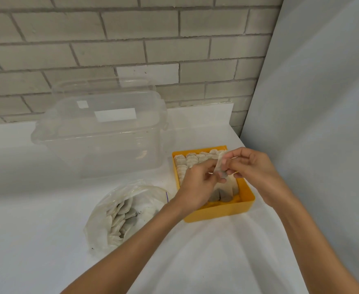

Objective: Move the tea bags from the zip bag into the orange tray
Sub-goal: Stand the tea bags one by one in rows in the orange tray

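Above the orange tray (pixel 216 211), two hands meet and pinch the same tea bag (pixel 219 166). The left hand (pixel 195 185) has its fingers closed on the lower edge of the bag. The right hand (pixel 253 168) has its thumb and fingers closed on the top part. The bag is held up in the air between them, just over the middle of the tray.

Right under the hands, more tea bags (pixel 223 192) stand on their ends in the near part of the tray. Past the hands, rows of tea bags (pixel 190 160) fill the far side of the tray.

Left of the left hand and closer to the person, the zip bag (pixel 123 215) lies open on the white table (pixel 36 240), with lots of tea bags inside it. Past the zip bag, farther from the hands, sits a big clear box (pixel 102 132) against the brick wall (pixel 132 49).
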A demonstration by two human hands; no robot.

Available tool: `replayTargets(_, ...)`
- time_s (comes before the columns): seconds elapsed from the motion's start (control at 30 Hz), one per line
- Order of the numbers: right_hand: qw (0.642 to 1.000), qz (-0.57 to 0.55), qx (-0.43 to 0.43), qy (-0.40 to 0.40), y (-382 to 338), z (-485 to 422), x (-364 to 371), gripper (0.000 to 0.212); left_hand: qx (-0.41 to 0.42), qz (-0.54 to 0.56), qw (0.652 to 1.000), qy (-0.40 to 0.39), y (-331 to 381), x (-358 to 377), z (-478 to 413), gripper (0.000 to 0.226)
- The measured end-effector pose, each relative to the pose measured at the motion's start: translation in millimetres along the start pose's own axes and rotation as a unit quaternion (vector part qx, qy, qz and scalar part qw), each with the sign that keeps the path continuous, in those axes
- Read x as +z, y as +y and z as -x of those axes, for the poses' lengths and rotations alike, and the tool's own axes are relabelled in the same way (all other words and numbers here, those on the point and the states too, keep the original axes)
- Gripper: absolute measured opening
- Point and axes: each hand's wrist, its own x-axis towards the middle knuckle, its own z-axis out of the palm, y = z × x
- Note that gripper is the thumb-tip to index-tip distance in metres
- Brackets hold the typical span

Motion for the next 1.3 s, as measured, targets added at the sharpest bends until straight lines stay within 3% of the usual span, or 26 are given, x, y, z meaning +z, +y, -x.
replayTargets(0.1, 0.992, 0.107, -0.062, 0.027, -1.3, -6.5, -7.0, 0.018, -0.035, 0.063, 0.997, -0.021, -1.2, -4.0, 0.2, 0.018)
replayTargets(0.17, 0.974, 0.193, -0.121, -0.008, -5.2, -9.6, -11.0, 0.025, -0.040, 0.077, 0.996, -0.035, -1.6, -4.9, 0.9, 0.021)
replayTargets(0.23, 0.957, 0.243, -0.147, -0.064, -10.1, -13.0, -13.6, 0.020, -0.041, 0.073, 0.995, -0.046, -2.2, -5.0, 0.8, 0.021)
replayTargets(0.4, 0.915, 0.362, -0.118, -0.133, -2.1, -28.3, -25.1, 0.017, -0.020, -0.073, 0.996, -0.045, -9.7, -11.7, -0.8, 0.025)
replayTargets(0.6, 0.826, 0.519, -0.050, -0.215, 34.7, -43.2, -24.5, 0.018, -0.051, -0.103, 0.993, -0.037, -9.5, -24.4, 3.8, 0.023)
replayTargets(0.73, 0.790, 0.580, -0.041, -0.193, 51.5, -47.8, -17.2, 0.027, -0.053, -0.099, 0.993, -0.040, -9.6, -26.2, 6.6, 0.022)
replayTargets(0.9, 0.758, 0.626, -0.081, -0.162, 51.9, -38.8, -8.1, 0.023, -0.052, -0.094, 0.994, -0.036, -12.1, -29.5, 7.3, 0.020)
replayTargets(1.13, 0.672, 0.715, -0.138, -0.134, 56.8, -38.3, -2.9, 0.016, -0.054, -0.092, 0.994, -0.030, -15.0, -33.8, 7.3, 0.017)
replayTargets(1.3, 0.676, 0.712, -0.155, -0.107, 56.8, -37.4, -7.1, 0.031, -0.052, -0.105, 0.993, -0.028, -16.5, -36.5, 7.3, 0.019)
